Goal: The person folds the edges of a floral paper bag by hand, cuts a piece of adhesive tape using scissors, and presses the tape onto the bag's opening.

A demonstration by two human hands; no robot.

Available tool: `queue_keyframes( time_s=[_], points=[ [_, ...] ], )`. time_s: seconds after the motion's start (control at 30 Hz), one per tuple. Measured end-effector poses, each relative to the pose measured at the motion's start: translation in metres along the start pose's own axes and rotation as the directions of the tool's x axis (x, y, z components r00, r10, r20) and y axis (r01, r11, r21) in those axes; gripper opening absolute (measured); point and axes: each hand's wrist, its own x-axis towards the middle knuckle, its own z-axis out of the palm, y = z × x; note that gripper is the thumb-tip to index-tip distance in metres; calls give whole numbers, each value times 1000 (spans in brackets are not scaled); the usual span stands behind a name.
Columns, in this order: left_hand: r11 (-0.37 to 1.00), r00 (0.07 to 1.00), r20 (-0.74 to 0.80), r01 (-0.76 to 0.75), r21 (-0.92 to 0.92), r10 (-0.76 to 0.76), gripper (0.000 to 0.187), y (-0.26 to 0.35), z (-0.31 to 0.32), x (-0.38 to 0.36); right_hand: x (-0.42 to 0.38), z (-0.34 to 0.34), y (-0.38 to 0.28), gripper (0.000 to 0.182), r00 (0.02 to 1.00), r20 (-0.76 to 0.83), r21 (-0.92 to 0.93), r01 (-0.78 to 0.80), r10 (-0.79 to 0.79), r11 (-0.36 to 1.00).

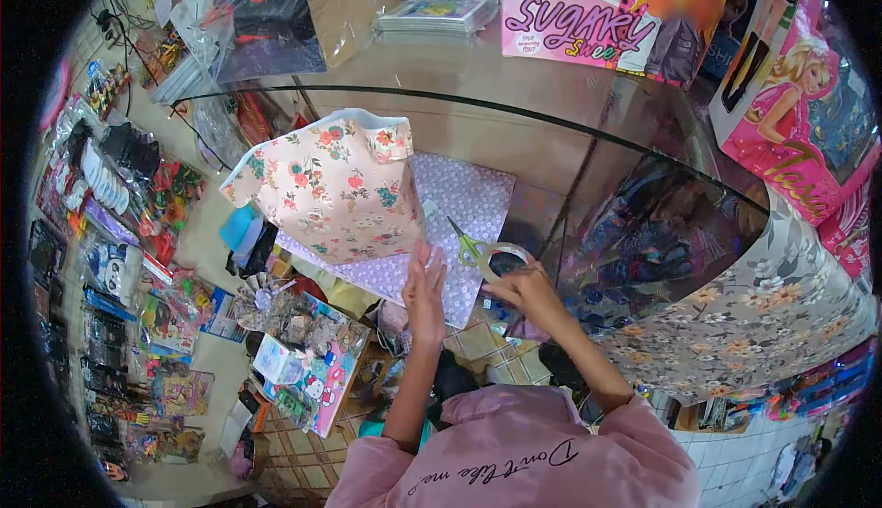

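Observation:
A pink floral wrapping paper (340,191) with a pale underside stands folded up in a bulky shape. Beneath it spreads a purple flower-patterned sheet (469,191). My left hand (424,292) is at the paper's lower right corner, its fingers stretched out; whether a bit of tape is at the fingertips I cannot make out. My right hand (524,286) grips a roll of tape (496,255) by its near edge. Between the hands, just beyond the roll, green-handled scissors (469,243) lie on the purple sheet.
A glass counter (441,95) curves behind the work, bearing a pink doll box (588,21) and plastic-wrapped goods. At right hangs a grey floral sheet (753,315). Packaged toys (175,315) crowd the left side, and a box with a kitten picture (322,379) stands at lower left.

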Motion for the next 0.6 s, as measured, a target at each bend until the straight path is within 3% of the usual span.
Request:
queue_keyframes(
  time_s=[0.03,0.13,0.23,0.33,0.53,0.6],
  points=[
    [1000,1000,-1,-8,-3,8,54,-6,-3,2,0,-1,2,35,1000,13,-107,26,-25,994],
    [1000,1000,-8,-5,-25,5,56,-17,-8,2,-2,7,7,31,993,-95,-203,45,-65,978],
    [995,999,-30,13,-99,-16,56,-25,-9,2,-7,21,20,28,985,-41,-375,143,-170,916],
    [985,998,-64,8,-175,-19,55,-36,-13,3,-9,20,17,28,996,-78,-204,-67,52,977],
    [991,999,-43,3,-135,-8,57,-39,-5,-2,-2,24,21,31,965,-139,-314,-256,222,914],
    [991,998,-62,22,-129,-30,58,-35,1,-3,2,26,26,32,933,-190,-229,-346,307,910]
  ],
)
